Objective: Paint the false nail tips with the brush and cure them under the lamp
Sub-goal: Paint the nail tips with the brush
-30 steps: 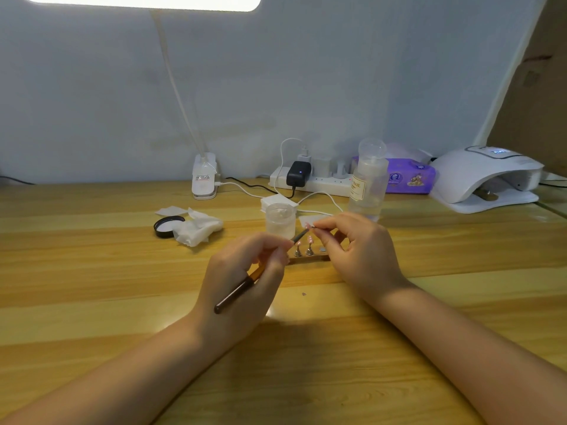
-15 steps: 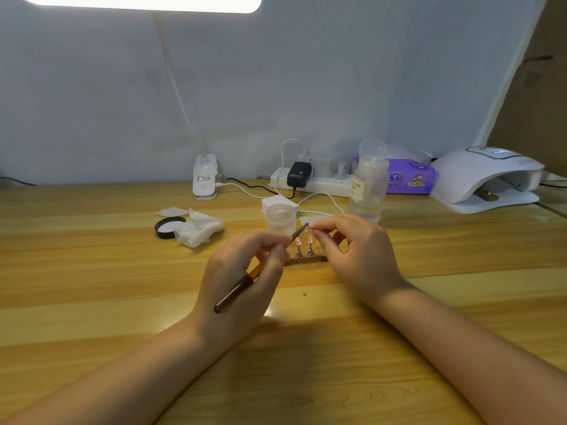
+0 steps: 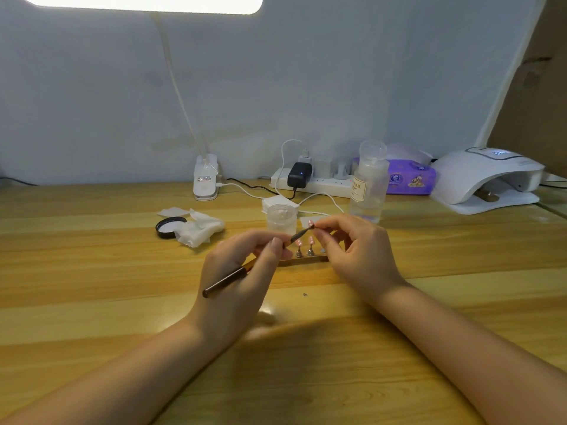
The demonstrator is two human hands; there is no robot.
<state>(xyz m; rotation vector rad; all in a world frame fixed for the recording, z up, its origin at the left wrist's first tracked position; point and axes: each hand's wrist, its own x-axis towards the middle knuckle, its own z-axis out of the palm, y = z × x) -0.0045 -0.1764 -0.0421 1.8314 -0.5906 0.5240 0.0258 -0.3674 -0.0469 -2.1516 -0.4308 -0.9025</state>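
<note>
Wooden table, left hand pinching slim dark brush, right hand pinching small pink nail tip

**Wood, plastic and crumpled tissue**

The table is banded yellow wood, smooth with a soft sheen. The curing lamp is glossy white plastic. The bottle is clear plastic with a paper label. The tissue looks matt and crumpled. The brush has a dark, glossy handle.
</note>
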